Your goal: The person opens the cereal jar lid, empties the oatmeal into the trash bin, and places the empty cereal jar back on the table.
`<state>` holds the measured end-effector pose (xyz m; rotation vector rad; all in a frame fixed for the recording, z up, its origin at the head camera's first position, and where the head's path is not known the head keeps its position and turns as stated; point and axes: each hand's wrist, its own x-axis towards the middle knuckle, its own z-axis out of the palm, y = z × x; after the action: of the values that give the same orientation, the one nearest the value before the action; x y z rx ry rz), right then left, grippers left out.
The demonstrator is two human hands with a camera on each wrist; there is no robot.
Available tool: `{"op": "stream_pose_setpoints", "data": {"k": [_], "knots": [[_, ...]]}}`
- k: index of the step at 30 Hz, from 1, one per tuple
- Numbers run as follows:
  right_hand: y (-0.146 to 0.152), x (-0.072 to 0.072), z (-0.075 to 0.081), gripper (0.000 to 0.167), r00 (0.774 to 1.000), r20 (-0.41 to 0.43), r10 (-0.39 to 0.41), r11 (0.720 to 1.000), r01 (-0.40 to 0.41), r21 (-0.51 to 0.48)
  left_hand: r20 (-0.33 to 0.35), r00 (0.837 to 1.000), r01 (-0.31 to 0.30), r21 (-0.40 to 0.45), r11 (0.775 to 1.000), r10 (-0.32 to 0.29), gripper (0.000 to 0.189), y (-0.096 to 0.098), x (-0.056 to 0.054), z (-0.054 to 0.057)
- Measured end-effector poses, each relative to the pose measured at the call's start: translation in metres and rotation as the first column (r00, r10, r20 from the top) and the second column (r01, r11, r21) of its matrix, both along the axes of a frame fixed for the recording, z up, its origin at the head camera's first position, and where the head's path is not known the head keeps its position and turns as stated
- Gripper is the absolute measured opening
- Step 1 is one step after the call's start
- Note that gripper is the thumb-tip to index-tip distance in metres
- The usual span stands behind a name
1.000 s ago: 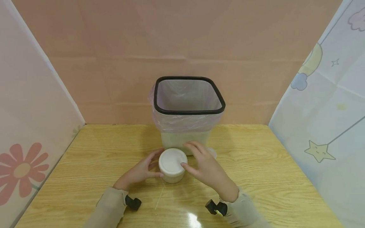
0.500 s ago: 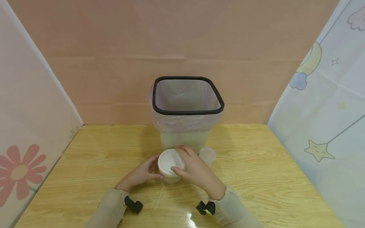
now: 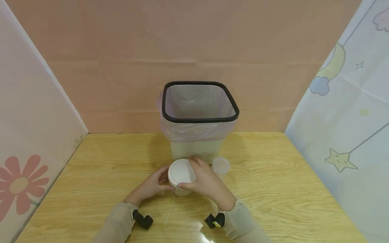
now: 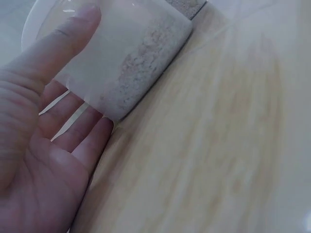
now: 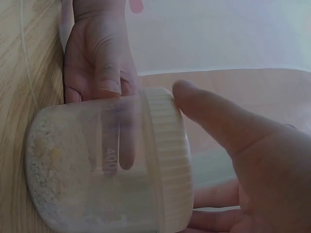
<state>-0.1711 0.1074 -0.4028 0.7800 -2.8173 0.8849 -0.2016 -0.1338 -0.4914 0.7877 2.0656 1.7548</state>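
Observation:
A clear plastic jar [image 5: 77, 160] with a white ribbed screw lid [image 3: 180, 173] stands upright on the table, just in front of the bin. Pale crumbly matter lies in its bottom, and the marking 400 shows on its wall. My left hand [image 3: 152, 185] grips the jar's body, thumb on the near side and fingers behind, as the left wrist view shows on the jar wall [image 4: 121, 48]. From the right, my right hand [image 3: 208, 182] holds the lid, its thumb at the near edge and the fingers round the far side.
Behind the jar is a white bin [image 3: 194, 148] with a black rim and a pinkish bag liner. A small clear cup [image 3: 221, 165] sits right of my right hand. A thin pale strand [image 3: 169, 212] lies on the wooden table [image 3: 106, 162], which has fabric walls around it.
My right hand has come in leftward from beside the jar and now grips its lid, uncovering the small clear cup. The left hand has stayed on the jar.

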Motion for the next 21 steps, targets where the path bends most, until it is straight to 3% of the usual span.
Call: {"op": "stream_pose_setpoints", "data": {"k": [4,21], "knots": [[-0.0002,-0.0026,-0.0021,0.089,1.000,0.013,-0.004,1.000,0.004,-0.020,-0.011,1.000,-0.007,0.006,1.000,0.007,0.085,0.0002,0.0000,-0.0008],[0.0009,-0.0062,-0.0045,0.087,0.999,0.043,0.012,0.998,-0.010,-0.065,-0.056,0.998,0.020,0.011,1.000,-0.020,0.088,-0.0002,-0.0007,-0.0036]]}}
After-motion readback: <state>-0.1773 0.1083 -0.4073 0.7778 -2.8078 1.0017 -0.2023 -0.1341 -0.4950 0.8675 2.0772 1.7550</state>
